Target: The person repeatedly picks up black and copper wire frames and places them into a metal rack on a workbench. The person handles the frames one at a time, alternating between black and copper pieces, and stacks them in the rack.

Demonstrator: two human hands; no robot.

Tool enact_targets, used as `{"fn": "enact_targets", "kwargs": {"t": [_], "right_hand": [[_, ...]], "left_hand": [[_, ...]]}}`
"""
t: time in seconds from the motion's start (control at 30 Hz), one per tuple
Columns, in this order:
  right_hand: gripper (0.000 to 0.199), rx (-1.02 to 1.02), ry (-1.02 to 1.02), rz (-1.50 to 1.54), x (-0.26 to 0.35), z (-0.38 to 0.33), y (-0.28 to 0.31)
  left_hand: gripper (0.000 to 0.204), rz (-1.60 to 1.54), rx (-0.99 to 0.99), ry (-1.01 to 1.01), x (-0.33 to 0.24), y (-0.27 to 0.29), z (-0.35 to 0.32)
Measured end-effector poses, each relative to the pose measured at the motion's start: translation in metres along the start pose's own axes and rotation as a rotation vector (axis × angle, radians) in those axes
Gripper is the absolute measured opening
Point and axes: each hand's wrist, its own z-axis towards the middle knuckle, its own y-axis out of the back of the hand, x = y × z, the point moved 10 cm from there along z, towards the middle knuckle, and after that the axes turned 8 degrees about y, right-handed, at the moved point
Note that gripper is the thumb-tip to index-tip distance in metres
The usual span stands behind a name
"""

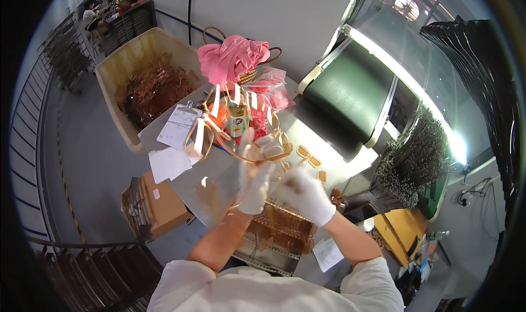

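My left hand (256, 189), in a white glove, is raised over the worktable with its fingers closed on a copper-coloured wire loop (249, 159). Several glasses-like rims and pale shiny strips (200, 134) stand up around that loop; their exact kind is unclear. Close beside it, my white-gloved right hand (309, 197) is smeared by motion, so its fingers and anything in them cannot be made out. Amber-tinted glasses (308, 156) lie on the table beyond my right hand. Below both hands sits a metal rack (282, 230) with rows of brownish lenses or frames.
A green conveyor belt (353, 87) with a bright tube lamp (405, 65) stands at right, near a bundle of thin wires (416, 153). Behind the table's papers (178, 126) is a cream bin (145, 54) of copper-coloured scraps. A pink cloth (233, 57) covers a basket; a cardboard box (161, 205) is at left.
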Motion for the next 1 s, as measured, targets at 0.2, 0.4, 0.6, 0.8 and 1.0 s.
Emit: {"fn": "enact_targets", "kwargs": {"t": [0.2,0.4,0.6,0.8,1.0], "right_hand": [[0.068,-0.202,-0.440,-0.215,-0.300,-0.011,0.054],[0.042,-0.403,-0.379,-0.720,-0.406,-0.009,0.065],[0.032,-0.635,0.012,0.055,-0.131,0.030,0.116],[0.014,-0.300,0.407,-0.346,0.177,-0.076,0.011],[0.017,-0.462,0.594,-0.532,0.221,-0.131,-0.007]], "left_hand": [[0.070,-0.038,-0.180,0.148,-0.078,0.078,-0.016],[0.070,0.008,-0.244,0.073,-0.124,0.159,-0.047],[0.060,-0.403,0.002,0.251,-0.117,0.145,-0.043],[0.064,-0.573,0.518,0.380,-0.085,0.014,-0.046],[0.046,-0.694,0.539,0.852,-0.037,-0.069,-0.078]]}}
